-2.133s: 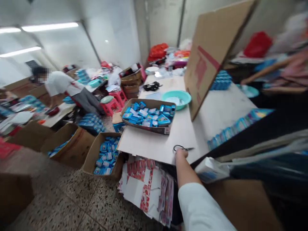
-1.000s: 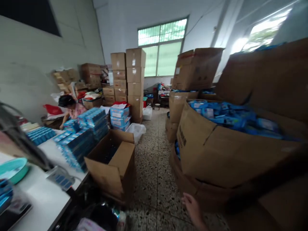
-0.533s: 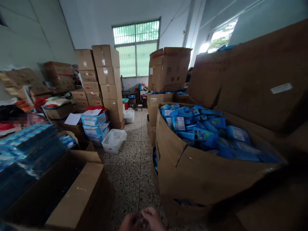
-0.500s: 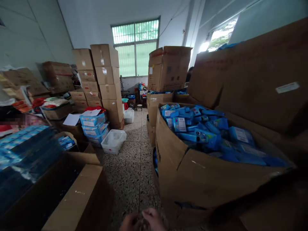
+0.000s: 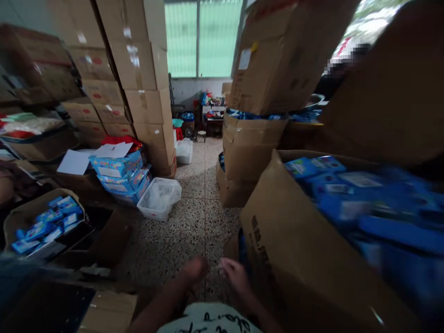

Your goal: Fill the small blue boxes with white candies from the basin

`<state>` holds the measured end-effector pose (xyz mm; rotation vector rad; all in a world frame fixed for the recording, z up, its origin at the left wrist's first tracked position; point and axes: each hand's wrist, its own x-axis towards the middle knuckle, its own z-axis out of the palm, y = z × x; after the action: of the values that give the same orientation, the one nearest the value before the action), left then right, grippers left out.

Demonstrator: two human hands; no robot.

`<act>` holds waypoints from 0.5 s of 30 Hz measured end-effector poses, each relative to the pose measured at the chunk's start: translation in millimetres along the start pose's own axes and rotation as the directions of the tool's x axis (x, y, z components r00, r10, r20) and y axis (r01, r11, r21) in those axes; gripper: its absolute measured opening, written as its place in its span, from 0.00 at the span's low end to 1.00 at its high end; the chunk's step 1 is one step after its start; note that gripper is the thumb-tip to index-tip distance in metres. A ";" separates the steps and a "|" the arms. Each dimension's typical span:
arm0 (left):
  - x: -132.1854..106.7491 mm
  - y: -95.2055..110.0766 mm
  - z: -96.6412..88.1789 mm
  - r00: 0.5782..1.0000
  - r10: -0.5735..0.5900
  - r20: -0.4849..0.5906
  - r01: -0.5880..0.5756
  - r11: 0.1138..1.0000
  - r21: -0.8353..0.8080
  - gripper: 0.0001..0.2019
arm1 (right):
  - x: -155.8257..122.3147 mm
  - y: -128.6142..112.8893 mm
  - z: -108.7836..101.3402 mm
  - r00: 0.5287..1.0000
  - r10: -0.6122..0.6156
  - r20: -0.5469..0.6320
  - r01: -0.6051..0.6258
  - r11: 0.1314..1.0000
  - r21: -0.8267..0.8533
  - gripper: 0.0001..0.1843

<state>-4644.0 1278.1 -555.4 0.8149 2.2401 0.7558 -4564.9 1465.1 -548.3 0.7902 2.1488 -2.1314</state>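
My left hand [image 5: 196, 269] and my right hand [image 5: 235, 272] are in front of my body, a short gap apart, over the speckled floor [image 5: 166, 240]. The left one is smeared by motion, and its fingers do not show clearly. On the right, the fingers point inward and are slightly apart, with nothing clear in them. Nearest to my right hand is a large cardboard carton [image 5: 280, 222] full of blue packets [image 5: 340, 189]. Neither hand touches it.
An aisle runs forward between stacked cartons [image 5: 142, 64] at left and a tall carton [image 5: 267, 60] at right. Along the left are a white plastic crate [image 5: 156, 212], blue packs [image 5: 121, 166] and an open box of small blue boxes [image 5: 52, 222]. A pixelated person [image 5: 347, 60] is at far right.
My view has tipped down and moved forward along the aisle. My hands, close together before, are now apart. The large carton of blue packets is nearer on the right.
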 end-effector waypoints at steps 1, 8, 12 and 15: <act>15.5 -6.3 -18.1 1.000 -0.015 -0.023 0.015 1.000 -0.013 0.17 | 20.3 -13.3 3.0 1.000 -0.007 0.001 0.007 1.000 -0.021 0.34; 102.4 -51.2 -107.7 0.957 -0.231 -0.177 0.214 0.971 -0.108 0.17 | 161.2 -70.9 31.4 0.995 -0.029 0.091 0.045 0.984 -0.174 0.30; 152.1 -87.0 -153.9 0.906 -0.396 -0.148 0.380 0.916 -0.127 0.16 | 273.5 -94.1 55.0 0.978 -0.025 0.206 0.084 0.955 -0.284 0.23; 185.8 -108.5 -202.0 0.845 -0.504 -0.178 0.494 0.864 -0.101 0.15 | 365.4 -130.3 71.6 0.963 -0.069 0.262 0.171 0.905 -0.389 0.14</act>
<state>-4938.9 1280.4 -567.3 0.1042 2.4434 0.6539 -4954.0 1528.6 -561.1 0.3471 2.4297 -1.6180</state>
